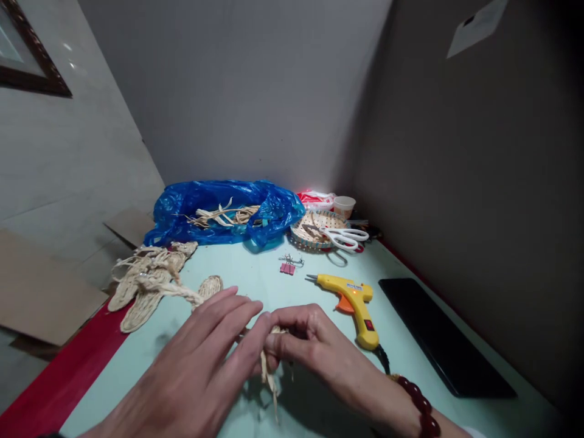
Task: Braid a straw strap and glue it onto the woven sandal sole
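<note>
Running down the left side of the pale green tabletop (255,261) is a red edge (68,377), and there's open green surface between it and the left hand (205,359). More open room lies ahead of the fingers, around the small pink binder clip (287,269). Over on the right it's tighter: the yellow glue gun with an orange trigger (360,304) sits near the right wrist, then comes a flat black rectangular slab (442,334) beside the dark wall.

And the hands meet low at the centre! Right hand (314,350) comes in palm down, thumb and index finger pinched closed on the pale strip of dry plant fibre (270,380), its loose ends dangling below. Left hand reaches in flat, back up, fingers long and close together, tips right at the work; its thumb is hidden, so I can't tell whether it grips the strip. Dark red beads (420,401) circle the right wrist.

Out on the surface, woven straw slippers (148,283) bunch at the left; at the back, a crumpled blue plastic bag (223,190) holds more fibre. Beside it, white-handled scissors (349,237) lie across a round woven basket (298,234), a pale cup (344,207) just behind, grey wall (250,91) beyond.
</note>
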A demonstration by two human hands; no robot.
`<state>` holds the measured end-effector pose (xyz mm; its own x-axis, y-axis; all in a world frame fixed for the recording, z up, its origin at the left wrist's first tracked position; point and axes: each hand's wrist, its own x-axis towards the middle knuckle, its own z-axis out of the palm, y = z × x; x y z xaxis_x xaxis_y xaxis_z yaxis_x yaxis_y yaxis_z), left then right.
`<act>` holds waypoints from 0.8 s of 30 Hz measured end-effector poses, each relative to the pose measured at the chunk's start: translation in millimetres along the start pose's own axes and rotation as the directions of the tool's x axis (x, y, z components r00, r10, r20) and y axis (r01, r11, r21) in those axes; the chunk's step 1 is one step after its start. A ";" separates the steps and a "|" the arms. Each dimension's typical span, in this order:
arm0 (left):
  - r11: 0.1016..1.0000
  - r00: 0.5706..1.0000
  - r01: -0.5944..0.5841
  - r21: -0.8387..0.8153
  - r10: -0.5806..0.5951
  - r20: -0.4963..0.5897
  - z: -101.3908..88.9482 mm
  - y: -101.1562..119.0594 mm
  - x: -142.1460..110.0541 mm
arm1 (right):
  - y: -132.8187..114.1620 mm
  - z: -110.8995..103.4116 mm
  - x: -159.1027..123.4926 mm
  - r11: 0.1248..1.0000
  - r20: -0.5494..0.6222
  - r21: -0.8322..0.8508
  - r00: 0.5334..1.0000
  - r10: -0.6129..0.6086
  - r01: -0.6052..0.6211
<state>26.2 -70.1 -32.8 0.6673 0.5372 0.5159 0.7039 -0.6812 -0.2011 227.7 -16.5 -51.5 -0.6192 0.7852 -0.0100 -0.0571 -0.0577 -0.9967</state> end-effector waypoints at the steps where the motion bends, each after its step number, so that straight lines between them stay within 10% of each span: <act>1: 0.998 0.995 -0.057 -0.028 0.059 0.080 0.6 -1.9 6.2 | -1.1 0.9 -1.2 1.000 0.020 0.006 1.000 -0.005 0.005; 17: 0.935 0.993 0.060 -0.351 -0.019 0.118 22.0 -11.8 -10.4 | -4.0 4.9 -9.0 0.955 -0.059 -0.294 0.998 0.028 -0.045; 24: 0.801 0.903 0.420 -0.428 -0.322 0.283 17.5 -3.8 -12.3 | 1.4 10.4 -10.6 0.849 -0.033 -0.511 0.984 -0.174 0.133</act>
<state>19.6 -65.4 -52.9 0.4449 0.8457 0.2948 0.7395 -0.5325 0.4118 226.0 -31.4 -52.0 -0.5736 0.8032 0.1607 0.2698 0.3704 -0.8888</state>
